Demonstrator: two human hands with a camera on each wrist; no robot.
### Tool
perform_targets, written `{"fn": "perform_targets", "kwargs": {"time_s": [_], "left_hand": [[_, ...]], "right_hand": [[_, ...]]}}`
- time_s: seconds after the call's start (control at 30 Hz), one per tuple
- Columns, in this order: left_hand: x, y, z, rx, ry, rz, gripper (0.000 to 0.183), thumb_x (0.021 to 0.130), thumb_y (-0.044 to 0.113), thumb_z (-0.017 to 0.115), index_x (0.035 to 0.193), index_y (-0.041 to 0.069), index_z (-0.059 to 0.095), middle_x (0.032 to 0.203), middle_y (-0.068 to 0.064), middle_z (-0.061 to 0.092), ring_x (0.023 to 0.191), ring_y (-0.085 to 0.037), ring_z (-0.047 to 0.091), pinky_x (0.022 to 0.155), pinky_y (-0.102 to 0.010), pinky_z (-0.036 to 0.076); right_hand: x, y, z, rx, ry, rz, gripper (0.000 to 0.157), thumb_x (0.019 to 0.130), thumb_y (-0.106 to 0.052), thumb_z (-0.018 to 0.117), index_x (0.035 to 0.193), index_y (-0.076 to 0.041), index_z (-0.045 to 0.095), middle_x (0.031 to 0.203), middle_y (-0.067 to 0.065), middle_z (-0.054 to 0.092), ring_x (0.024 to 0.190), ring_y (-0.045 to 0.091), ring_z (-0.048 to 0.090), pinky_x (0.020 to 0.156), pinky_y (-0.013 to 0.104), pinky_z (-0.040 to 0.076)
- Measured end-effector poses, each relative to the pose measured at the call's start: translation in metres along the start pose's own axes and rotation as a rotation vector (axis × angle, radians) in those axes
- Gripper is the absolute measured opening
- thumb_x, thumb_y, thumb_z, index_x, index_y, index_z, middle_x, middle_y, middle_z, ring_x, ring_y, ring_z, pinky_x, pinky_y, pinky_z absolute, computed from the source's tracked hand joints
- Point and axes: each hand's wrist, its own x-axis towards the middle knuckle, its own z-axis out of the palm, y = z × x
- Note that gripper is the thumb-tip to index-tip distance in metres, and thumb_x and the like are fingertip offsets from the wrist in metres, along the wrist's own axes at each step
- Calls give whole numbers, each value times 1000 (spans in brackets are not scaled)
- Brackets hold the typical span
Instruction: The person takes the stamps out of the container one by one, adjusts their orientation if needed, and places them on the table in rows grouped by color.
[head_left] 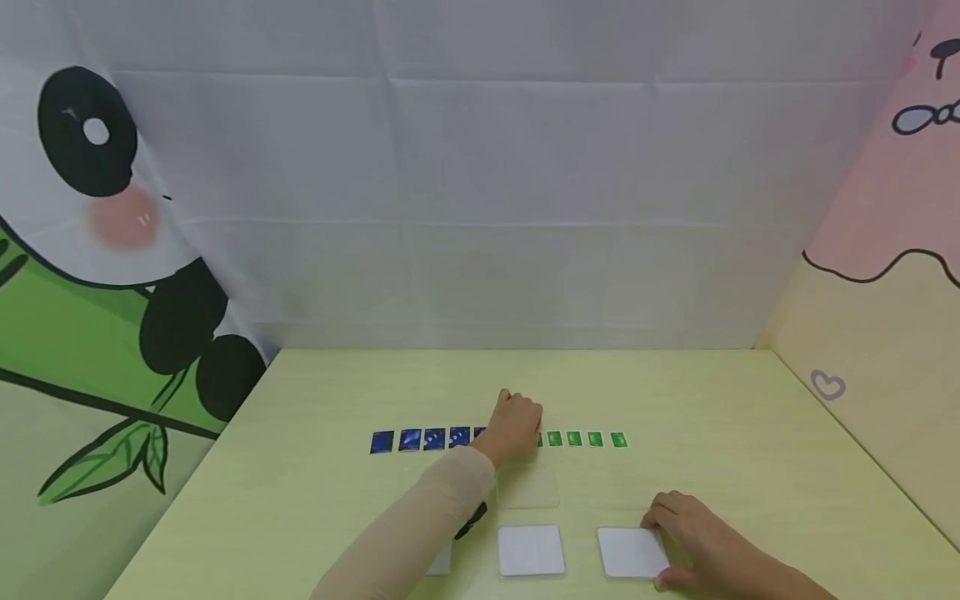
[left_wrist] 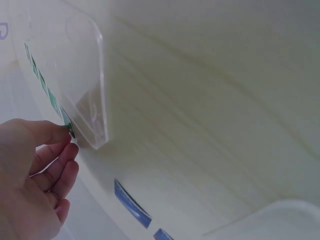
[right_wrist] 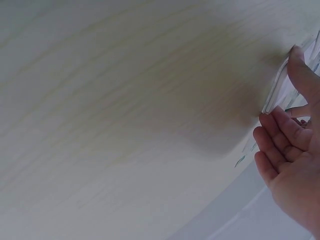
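Note:
My left hand (head_left: pixel 513 427) reaches over the row of small cards at mid-table. In the left wrist view its thumb and forefinger pinch a small green card (left_wrist: pixel 71 129) at the row's near end. Blue cards (head_left: pixel 434 439) lie in line to the left, and more green cards (head_left: pixel 573 438) to the right. A white square card (head_left: pixel 632 552) with a clear rim lies at the front right. My right hand (head_left: pixel 693 537) grips its right side, thumb at one corner and fingers at another, as the right wrist view shows.
A second white square card (head_left: pixel 531 550) lies at front centre; a third (head_left: pixel 441 560) is mostly behind the left sleeve. A clear square plate (head_left: pixel 528 486) lies between the small-card row and the white cards. Cloth walls (head_left: pixel 517 208) stand behind and beside the table.

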Motion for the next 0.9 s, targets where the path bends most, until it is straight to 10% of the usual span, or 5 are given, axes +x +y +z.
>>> {"fn": "perform_targets", "kwargs": {"time_s": [0.9], "left_hand": [[-34,-4,-23,-36,43,21,8,89,26,65,94,20,68,88,7,67,80,-11,53,82,-29,38]], "right_hand": [[4,-3,-5,19,-93,70,50,66,-51,82,100,-20,62,99,-15,56,89,4,49,82,33,49]]}}
